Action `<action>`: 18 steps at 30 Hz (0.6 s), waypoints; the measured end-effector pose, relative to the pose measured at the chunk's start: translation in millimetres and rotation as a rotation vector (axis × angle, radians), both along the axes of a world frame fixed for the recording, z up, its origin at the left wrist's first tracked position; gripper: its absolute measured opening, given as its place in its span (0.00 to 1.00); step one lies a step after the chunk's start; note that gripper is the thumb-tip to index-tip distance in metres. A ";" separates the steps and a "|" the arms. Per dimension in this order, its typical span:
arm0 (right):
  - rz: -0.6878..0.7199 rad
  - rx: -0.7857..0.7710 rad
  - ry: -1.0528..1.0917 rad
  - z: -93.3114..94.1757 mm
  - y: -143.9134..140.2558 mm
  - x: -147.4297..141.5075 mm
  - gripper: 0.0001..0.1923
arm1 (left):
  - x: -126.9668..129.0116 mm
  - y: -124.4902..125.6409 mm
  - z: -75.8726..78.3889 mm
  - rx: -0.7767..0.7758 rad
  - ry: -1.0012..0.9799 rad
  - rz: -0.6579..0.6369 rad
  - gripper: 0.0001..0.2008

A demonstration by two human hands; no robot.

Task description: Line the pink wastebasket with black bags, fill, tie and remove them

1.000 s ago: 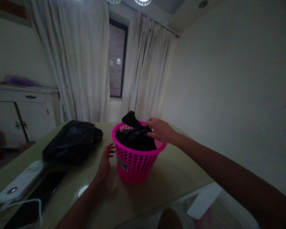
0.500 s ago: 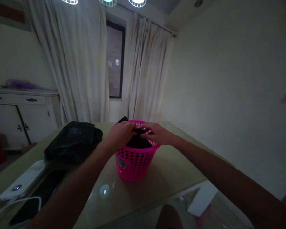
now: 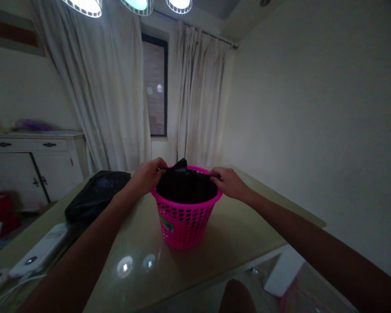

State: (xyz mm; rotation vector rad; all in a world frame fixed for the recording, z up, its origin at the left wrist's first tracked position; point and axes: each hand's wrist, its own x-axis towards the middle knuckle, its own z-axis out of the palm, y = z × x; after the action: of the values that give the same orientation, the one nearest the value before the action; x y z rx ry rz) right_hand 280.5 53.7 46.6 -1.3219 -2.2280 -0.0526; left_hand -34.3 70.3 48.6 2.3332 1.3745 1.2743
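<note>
A bright pink plastic basket with round holes stands upright on the table. Inside it sits a black plastic bag, its edge stretched across the opening and a crumpled bit poking up at the back. My left hand pinches the bag's edge at the left rim. At the right rim my right hand grips the opposite side of the bag, fingers closed. The bottom of the bag is hidden by the basket wall.
On the glossy table, a bundled black bag lies to the left. Nearer me are a white power bank and a white cable. A white cabinet stands beyond, and a wall rises on the right.
My hands have moved apart from the middle of the basket to its two sides. The black bag's edge is now pulled wide between them. The view has shifted slightly.
</note>
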 end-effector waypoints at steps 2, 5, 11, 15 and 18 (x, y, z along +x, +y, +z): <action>0.014 0.003 0.087 -1.4 -3.6 -5.0 0.10 | 4.0 -2.7 -0.4 -0.029 -0.023 -0.069 0.12; 0.149 0.021 0.119 -1.2 -11.3 -18.1 0.12 | 25.0 -9.5 0.7 -0.076 0.001 -0.230 0.19; 0.017 0.055 0.008 3.5 -1.2 2.1 0.10 | 17.9 -2.4 8.6 0.117 0.140 0.049 0.10; 0.073 -0.019 0.165 8.8 -0.9 9.6 0.11 | 13.0 -7.7 12.3 0.069 -0.111 0.069 0.13; 0.280 -0.126 0.250 12.2 -11.9 -8.8 0.18 | 31.8 -19.2 16.1 -0.044 -0.106 -0.094 0.17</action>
State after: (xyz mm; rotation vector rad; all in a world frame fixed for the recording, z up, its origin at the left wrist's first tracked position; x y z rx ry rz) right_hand 271.7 41.9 58.8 -1.0032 -2.2036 0.3422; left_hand -2.5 51.1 64.7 2.2383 1.2328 1.3069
